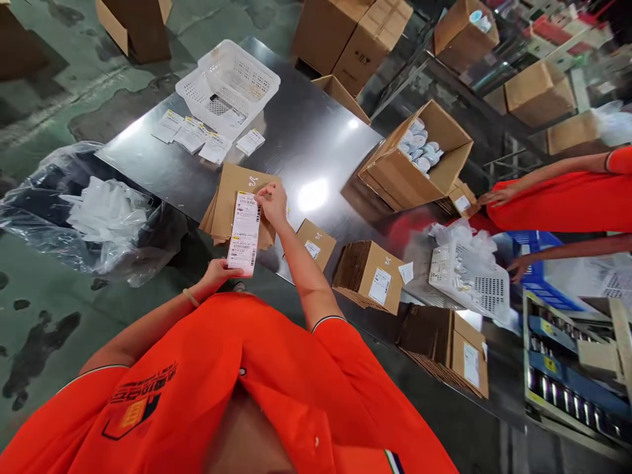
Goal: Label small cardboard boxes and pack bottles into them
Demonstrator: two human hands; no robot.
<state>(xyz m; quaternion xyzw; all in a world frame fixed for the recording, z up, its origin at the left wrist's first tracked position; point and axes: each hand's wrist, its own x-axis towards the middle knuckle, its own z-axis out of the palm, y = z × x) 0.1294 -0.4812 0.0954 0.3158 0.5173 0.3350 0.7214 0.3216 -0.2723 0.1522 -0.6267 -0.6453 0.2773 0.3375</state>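
Note:
I hold a long white strip of printed labels (245, 232) over a stack of flat brown cardboard sleeves (232, 197) on the dark metal table (306, 145). My left hand (217, 271) pinches the strip's near end. My right hand (272, 203) pinches its far top corner, fingers closed on the paper. A small flat box with a label (316, 243) lies just right of my right forearm.
A white plastic basket (228, 84) and loose label sheets (192, 135) sit at the table's far end. Open carton of white items (417, 158), stacked labelled cartons (370, 275), another white basket (471, 280). A co-worker's arms in an orange sleeve (553, 197) reach in at right. Plastic bag (93, 210) on floor.

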